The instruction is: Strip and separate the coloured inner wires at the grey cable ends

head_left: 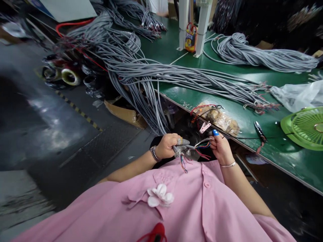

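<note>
My left hand (168, 146) is closed around a grey cable (191, 147) in front of the pink shirt, with a grey covering on one finger. Out of the cable's end fan thin coloured wires (203, 145), red, blue, green and white. My right hand (219, 145), wearing a blue cover on a fingertip, pinches the pale strands at the upper side of that fan. A second bunch of coloured wires (183, 163) hangs below my left hand, beside some clear plastic.
Long grey cables (176, 72) lie across the green table (272, 134) and droop over its edge. Cutters (259, 131), a green fan (306, 127) and a plastic bag (300, 94) are at the right. A pink clip (205, 127) is at the table edge. A cardboard piece (126, 112) lies lower left.
</note>
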`<action>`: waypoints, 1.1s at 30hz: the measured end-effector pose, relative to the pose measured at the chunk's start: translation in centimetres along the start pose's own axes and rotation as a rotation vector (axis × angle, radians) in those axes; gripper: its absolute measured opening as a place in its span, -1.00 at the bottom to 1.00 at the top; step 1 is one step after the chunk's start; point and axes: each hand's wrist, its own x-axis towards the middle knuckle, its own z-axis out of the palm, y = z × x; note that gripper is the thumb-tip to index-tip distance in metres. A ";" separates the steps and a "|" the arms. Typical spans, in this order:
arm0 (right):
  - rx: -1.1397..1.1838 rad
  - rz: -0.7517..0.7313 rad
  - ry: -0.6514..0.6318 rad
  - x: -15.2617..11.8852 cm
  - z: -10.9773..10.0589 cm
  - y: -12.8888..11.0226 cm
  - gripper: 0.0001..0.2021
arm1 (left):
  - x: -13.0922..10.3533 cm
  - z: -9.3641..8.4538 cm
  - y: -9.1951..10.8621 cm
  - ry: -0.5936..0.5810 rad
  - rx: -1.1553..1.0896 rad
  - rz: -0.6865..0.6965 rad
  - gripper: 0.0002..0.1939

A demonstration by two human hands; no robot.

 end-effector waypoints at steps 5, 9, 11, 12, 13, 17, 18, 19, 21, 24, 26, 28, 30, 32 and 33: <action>0.010 0.085 -0.178 0.3 0.9 0.3 -0.51 | 0.5 1.2 0.5 0.188 0.182 0.033 -0.74; -0.050 0.053 -0.284 1.0 2.4 -0.1 -0.53 | 1.2 2.3 0.0 0.220 0.261 -0.003 -0.80; -0.048 0.046 -0.281 1.4 3.0 -0.3 -0.56 | 1.5 2.7 -0.4 0.219 0.274 -0.018 -0.83; -0.033 0.049 -0.273 1.5 3.2 -0.4 -0.58 | 1.5 2.9 -0.6 0.217 0.277 -0.023 -0.83; -0.014 0.053 -0.260 1.6 3.3 -0.4 -0.59 | 1.6 3.1 -0.8 0.214 0.278 -0.027 -0.83; 0.046 0.049 -0.188 1.7 3.7 -0.3 -0.60 | 1.4 3.5 -1.3 0.196 0.280 -0.048 -0.82; 0.051 0.040 -0.174 1.7 3.8 -0.3 -0.60 | 1.4 3.5 -1.4 0.193 0.281 -0.056 -0.82; 0.052 0.031 -0.165 1.6 3.9 -0.3 -0.60 | 1.4 3.5 -1.4 0.192 0.282 -0.065 -0.83; 0.052 0.020 -0.150 1.6 4.0 -0.4 -0.60 | 1.3 3.5 -1.4 0.199 0.283 -0.081 -0.84; 0.043 0.022 -0.112 1.6 4.2 -0.6 -0.58 | 1.3 3.4 -1.5 0.215 0.285 -0.089 -0.83; 0.033 0.017 -0.086 1.5 4.3 -0.7 -0.55 | 1.3 3.4 -1.5 0.217 0.290 -0.086 -0.82; 0.027 0.007 -0.072 1.4 4.6 -0.8 -0.55 | 1.2 3.4 -1.6 0.206 0.288 -0.084 -0.81; 0.033 0.004 -0.071 1.2 4.8 -0.9 -0.58 | 1.1 3.5 -1.6 0.193 0.282 -0.082 -0.81; 0.041 -0.003 -0.073 1.1 4.9 -0.8 -0.62 | 1.1 3.6 -1.5 0.181 0.279 -0.077 -0.79; 0.042 -0.012 -0.072 1.2 4.9 -0.8 -0.63 | 1.1 3.6 -1.5 0.175 0.279 -0.077 -0.77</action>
